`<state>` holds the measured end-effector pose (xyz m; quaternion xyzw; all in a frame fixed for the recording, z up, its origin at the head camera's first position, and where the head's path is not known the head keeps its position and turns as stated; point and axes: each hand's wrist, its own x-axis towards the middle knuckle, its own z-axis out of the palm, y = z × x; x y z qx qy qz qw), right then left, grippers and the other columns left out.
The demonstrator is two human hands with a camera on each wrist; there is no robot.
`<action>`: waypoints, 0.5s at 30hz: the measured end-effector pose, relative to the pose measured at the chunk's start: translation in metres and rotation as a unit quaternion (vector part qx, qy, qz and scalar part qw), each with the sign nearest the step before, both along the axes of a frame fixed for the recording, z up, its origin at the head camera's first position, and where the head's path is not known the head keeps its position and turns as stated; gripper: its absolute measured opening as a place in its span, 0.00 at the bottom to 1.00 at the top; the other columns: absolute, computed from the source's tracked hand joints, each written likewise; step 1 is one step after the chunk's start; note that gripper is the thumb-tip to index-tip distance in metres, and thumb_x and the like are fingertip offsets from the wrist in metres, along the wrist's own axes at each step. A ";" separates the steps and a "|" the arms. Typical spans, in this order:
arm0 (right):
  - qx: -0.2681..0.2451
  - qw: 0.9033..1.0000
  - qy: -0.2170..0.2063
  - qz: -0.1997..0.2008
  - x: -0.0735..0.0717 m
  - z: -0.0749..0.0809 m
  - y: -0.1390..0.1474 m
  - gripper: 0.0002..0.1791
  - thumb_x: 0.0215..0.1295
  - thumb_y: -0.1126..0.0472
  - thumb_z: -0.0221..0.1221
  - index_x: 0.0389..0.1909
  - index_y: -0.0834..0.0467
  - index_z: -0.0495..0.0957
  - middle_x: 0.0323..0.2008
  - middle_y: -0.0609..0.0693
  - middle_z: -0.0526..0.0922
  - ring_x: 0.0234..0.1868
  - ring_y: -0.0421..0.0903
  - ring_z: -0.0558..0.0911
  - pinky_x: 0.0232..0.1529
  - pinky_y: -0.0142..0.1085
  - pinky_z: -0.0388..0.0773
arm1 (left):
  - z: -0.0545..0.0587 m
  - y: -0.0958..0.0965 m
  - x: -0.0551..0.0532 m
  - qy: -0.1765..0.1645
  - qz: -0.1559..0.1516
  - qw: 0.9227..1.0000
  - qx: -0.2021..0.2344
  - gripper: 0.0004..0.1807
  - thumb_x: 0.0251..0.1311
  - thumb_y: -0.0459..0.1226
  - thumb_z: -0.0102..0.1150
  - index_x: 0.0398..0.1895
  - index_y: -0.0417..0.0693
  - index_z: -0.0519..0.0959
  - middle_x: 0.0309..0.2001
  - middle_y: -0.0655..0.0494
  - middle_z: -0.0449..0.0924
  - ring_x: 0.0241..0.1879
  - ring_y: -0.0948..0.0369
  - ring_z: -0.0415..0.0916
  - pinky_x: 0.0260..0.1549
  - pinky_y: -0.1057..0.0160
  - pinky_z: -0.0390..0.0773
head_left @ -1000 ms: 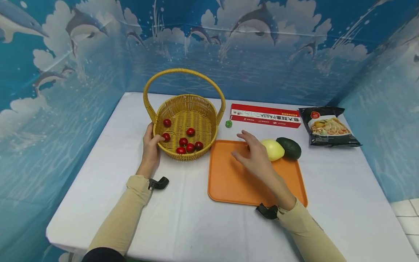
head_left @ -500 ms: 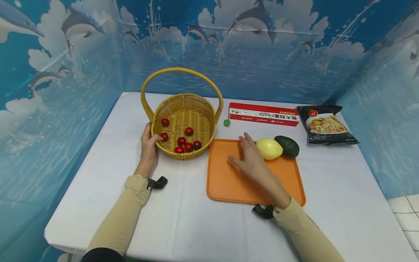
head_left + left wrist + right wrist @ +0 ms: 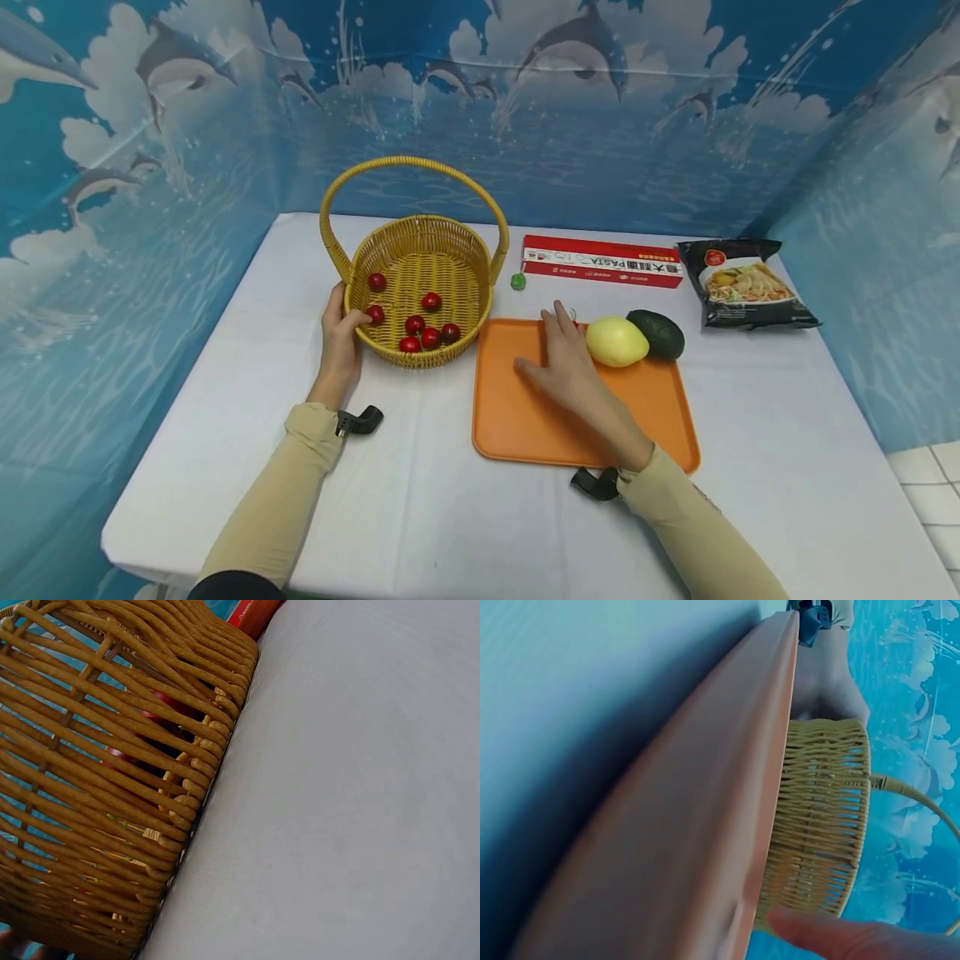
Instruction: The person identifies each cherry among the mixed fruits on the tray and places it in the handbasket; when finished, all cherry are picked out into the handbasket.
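My left hand (image 3: pixel 341 346) grips the left side of a yellow woven basket (image 3: pixel 420 358), thumb over the rim. Several red cherries (image 3: pixel 431 302) lie in the basket, whose tall handle (image 3: pixel 412 161) stands upright. In the left wrist view, the basket's wicker wall (image 3: pixel 97 772) fills the left side. Over an orange tray (image 3: pixel 510 425), my right hand (image 3: pixel 573 371) is spread, thumb apart from the fingers. Just beyond its fingers shows a bit of a red cherry (image 3: pixel 575 322) with a green stem, mostly hidden. A yellow lemon-like fruit (image 3: pixel 617 342) lies right of the hand, against a dark green avocado (image 3: pixel 657 335).
Behind the tray lies a red pasta box (image 3: pixel 602 262), with a small green ball-like thing (image 3: pixel 518 282) near its left end. At the right sits a black food packet (image 3: pixel 750 285). A white cloth (image 3: pixel 450 517) covers the table; a dolphin-print curtain (image 3: pixel 480 125) surrounds it.
My right hand has moved slightly left from beside the yellow fruit, and the red cherry bit now shows past its fingers. The left hand keeps its hold on the basket.
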<state>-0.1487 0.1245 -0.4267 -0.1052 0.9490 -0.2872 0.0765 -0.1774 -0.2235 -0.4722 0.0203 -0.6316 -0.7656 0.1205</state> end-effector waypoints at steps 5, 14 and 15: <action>-0.001 1.000 0.003 -0.003 -0.002 0.000 -0.001 0.51 0.66 0.51 0.70 0.80 0.71 0.55 0.84 0.67 0.46 0.82 0.67 0.54 0.79 0.60 0.54 | 0.000 -0.001 0.001 -0.004 0.005 1.000 -0.004 0.42 0.54 0.27 0.48 0.79 0.49 0.65 0.77 0.50 0.65 0.76 0.53 0.61 0.79 0.53 0.57; -0.019 0.999 0.006 0.027 -0.001 -0.002 -0.001 0.40 0.68 0.56 0.69 0.75 0.69 0.66 0.81 0.65 0.57 0.80 0.64 0.60 0.76 0.58 0.62 | -0.001 -0.001 -0.001 -0.003 0.000 1.000 0.001 0.43 0.54 0.27 0.47 0.79 0.49 0.65 0.78 0.50 0.63 0.77 0.53 0.60 0.78 0.53 0.56; -0.023 0.999 0.009 0.031 -0.001 -0.002 -0.001 0.38 0.68 0.57 0.70 0.74 0.69 0.68 0.80 0.65 0.59 0.79 0.63 0.62 0.76 0.57 0.63 | -0.001 -0.001 -0.001 -0.003 0.001 1.000 0.000 0.43 0.54 0.27 0.48 0.79 0.50 0.65 0.78 0.50 0.64 0.77 0.53 0.60 0.78 0.53 0.56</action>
